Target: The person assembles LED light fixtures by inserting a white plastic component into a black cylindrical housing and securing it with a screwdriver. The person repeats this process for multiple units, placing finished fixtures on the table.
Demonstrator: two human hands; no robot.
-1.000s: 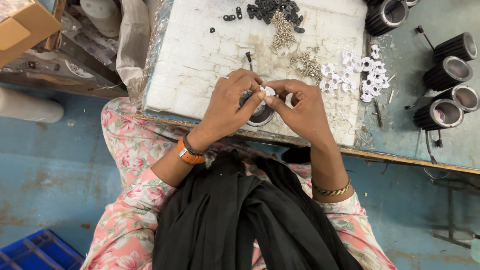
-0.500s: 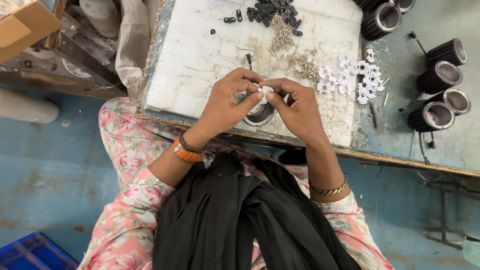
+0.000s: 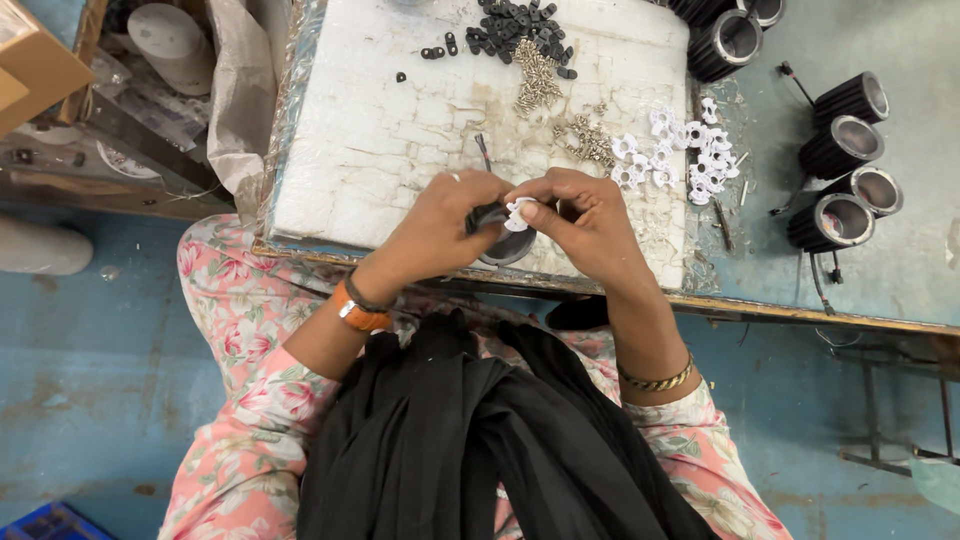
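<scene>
Both your hands meet over the white foam-topped bench [image 3: 400, 150], left hand [image 3: 440, 230] gripping a black finned cylindrical housing [image 3: 505, 245], right hand [image 3: 585, 225] pinching a small white plastic piece [image 3: 519, 213] onto it.

Black cylindrical housing [image 3: 505, 245] was mostly hidden behind both hands; only lower rim showed. Small white part [image 3: 519, 213] sat partly covered by fingers [image 3: 545, 212], shape too small to tell. Heap of black pieces [image 3: 515, 25] and one ribbed housing [image 3: 765, 10] were cut off by top edge. Blue crate [image 3: 45, 523] was cropped at bottom left corner. Cardboard box [image 3: 35, 65] ran off left edge.
</scene>
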